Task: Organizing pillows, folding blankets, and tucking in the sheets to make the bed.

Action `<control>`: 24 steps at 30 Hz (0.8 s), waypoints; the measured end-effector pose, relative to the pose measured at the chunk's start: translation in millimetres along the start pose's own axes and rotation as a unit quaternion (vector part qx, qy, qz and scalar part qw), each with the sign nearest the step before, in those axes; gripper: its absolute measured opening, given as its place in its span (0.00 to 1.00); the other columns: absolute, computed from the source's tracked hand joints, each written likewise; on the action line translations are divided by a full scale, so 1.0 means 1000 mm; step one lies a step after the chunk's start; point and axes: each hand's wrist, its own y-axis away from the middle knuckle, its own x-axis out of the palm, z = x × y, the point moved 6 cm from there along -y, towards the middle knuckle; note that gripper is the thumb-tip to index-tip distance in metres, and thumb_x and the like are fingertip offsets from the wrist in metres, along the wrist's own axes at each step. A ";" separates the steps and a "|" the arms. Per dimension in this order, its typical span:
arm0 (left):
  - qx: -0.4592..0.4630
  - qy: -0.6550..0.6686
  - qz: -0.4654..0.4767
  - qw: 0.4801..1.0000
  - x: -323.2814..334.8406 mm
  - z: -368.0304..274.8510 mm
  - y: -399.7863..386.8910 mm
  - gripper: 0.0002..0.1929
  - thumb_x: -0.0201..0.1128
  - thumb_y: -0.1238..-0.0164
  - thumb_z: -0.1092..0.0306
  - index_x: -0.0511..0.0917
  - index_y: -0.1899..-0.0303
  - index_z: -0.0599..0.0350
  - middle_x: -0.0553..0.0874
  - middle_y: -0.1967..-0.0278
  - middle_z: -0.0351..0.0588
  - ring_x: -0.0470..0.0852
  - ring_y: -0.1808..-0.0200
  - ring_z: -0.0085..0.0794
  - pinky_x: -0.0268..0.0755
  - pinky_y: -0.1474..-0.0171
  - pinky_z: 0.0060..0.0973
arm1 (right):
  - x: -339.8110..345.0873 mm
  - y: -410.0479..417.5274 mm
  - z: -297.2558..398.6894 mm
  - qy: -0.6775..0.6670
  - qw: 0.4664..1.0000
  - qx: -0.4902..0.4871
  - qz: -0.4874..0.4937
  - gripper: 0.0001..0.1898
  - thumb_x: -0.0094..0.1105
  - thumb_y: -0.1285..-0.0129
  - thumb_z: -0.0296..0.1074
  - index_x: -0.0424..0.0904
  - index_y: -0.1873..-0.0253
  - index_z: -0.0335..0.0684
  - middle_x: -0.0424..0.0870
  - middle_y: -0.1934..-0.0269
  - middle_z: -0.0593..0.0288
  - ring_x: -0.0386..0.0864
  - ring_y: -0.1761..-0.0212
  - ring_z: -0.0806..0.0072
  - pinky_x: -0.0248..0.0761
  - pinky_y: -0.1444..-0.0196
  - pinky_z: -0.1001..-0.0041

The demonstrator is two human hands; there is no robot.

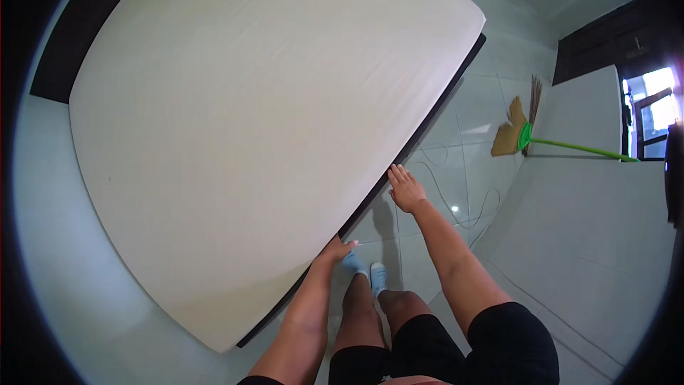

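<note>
A large mattress (267,117) in a pale cream cover spreads before me on a dark bed base (435,104). My left hand (335,250) is at its near long side, fingers tucked out of sight by the mattress edge and thumb sticking out. Farther along the same side, my right hand (407,190) lays its straight fingers against the dark rim of the base, the palm over the floor. Nothing shows as held in the right hand. What the left fingers grip is hidden.
A dark headboard (91,27) rises at the far left. On the tiled floor (433,224) lies a loose thin cable (435,179). A broom with a green handle (577,148) leans by the right wall, beside a stick broom (535,96). My socked feet (378,276) stand close to the bed.
</note>
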 end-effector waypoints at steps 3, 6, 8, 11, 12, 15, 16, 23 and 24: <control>-0.011 -0.088 -0.028 0.996 0.007 -0.010 0.003 0.52 0.65 0.48 0.41 0.48 0.31 0.66 0.52 0.30 0.64 0.50 0.28 0.51 0.43 0.28 0.39 | -0.007 -0.010 -0.027 0.000 0.994 0.107 -0.022 0.27 0.47 0.34 0.43 0.63 0.34 0.35 0.59 0.31 0.52 0.51 0.27 0.62 0.43 0.26 0.66; -0.039 -0.228 -0.015 0.973 0.025 -0.043 -0.003 0.48 0.64 0.46 0.42 0.52 0.32 0.67 0.54 0.31 0.65 0.54 0.29 0.51 0.48 0.29 0.38 | -0.007 -0.036 -0.052 0.062 0.993 0.101 0.031 0.29 0.46 0.34 0.47 0.62 0.33 0.35 0.59 0.31 0.51 0.51 0.27 0.62 0.42 0.26 0.66; 0.022 -0.193 -0.009 0.981 0.015 -0.093 0.005 0.45 0.63 0.44 0.45 0.55 0.33 0.68 0.56 0.32 0.64 0.58 0.31 0.50 0.52 0.30 0.38 | -0.006 -0.041 -0.063 0.085 0.988 0.101 0.076 0.30 0.46 0.34 0.49 0.61 0.33 0.35 0.59 0.31 0.51 0.51 0.27 0.61 0.42 0.26 0.66; 0.057 -0.149 -0.034 0.987 -0.006 -0.110 0.002 0.42 0.62 0.42 0.47 0.57 0.35 0.68 0.59 0.33 0.63 0.62 0.33 0.50 0.58 0.33 0.38 | -0.026 -0.053 -0.017 0.099 0.987 0.069 0.103 0.34 0.48 0.37 0.53 0.61 0.33 0.34 0.59 0.31 0.51 0.51 0.27 0.61 0.42 0.26 0.65; 0.104 -0.115 -0.067 0.986 -0.013 -0.129 -0.009 0.40 0.62 0.42 0.49 0.59 0.36 0.68 0.60 0.33 0.62 0.64 0.34 0.50 0.61 0.35 0.38 | -0.028 -0.056 -0.021 0.107 0.989 0.053 0.086 0.34 0.48 0.38 0.53 0.63 0.34 0.35 0.60 0.31 0.53 0.51 0.27 0.62 0.41 0.26 0.65; 0.154 -0.162 -0.143 0.964 -0.016 -0.188 -0.043 0.39 0.63 0.42 0.51 0.58 0.35 0.67 0.61 0.33 0.60 0.65 0.35 0.49 0.64 0.36 0.37 | -0.021 -0.058 -0.054 0.125 0.989 0.029 0.067 0.33 0.50 0.40 0.54 0.66 0.35 0.37 0.61 0.31 0.56 0.52 0.26 0.64 0.38 0.26 0.63; 0.153 -0.160 -0.138 0.965 -0.014 -0.202 -0.055 0.39 0.63 0.42 0.51 0.58 0.35 0.67 0.61 0.33 0.60 0.65 0.35 0.49 0.64 0.36 0.37 | -0.021 -0.066 -0.060 0.087 0.994 -0.015 0.066 0.32 0.51 0.41 0.54 0.68 0.36 0.39 0.65 0.33 0.57 0.54 0.27 0.65 0.41 0.27 0.63; 0.034 -0.118 -0.055 0.991 -0.009 -0.253 -0.123 0.45 0.65 0.43 0.54 0.48 0.31 0.64 0.59 0.32 0.59 0.61 0.32 0.49 0.57 0.32 0.37 | -0.032 -0.075 -0.104 -0.027 0.967 -0.162 0.195 0.26 0.51 0.40 0.47 0.72 0.39 0.43 0.73 0.39 0.60 0.61 0.31 0.66 0.51 0.30 0.66; 0.035 -0.127 -0.074 0.989 -0.011 -0.261 -0.129 0.46 0.65 0.43 0.53 0.47 0.31 0.64 0.59 0.32 0.59 0.60 0.32 0.49 0.56 0.32 0.37 | -0.035 -0.064 -0.121 -0.080 0.974 -0.190 0.095 0.25 0.51 0.40 0.45 0.72 0.39 0.43 0.73 0.39 0.59 0.62 0.32 0.66 0.53 0.30 0.66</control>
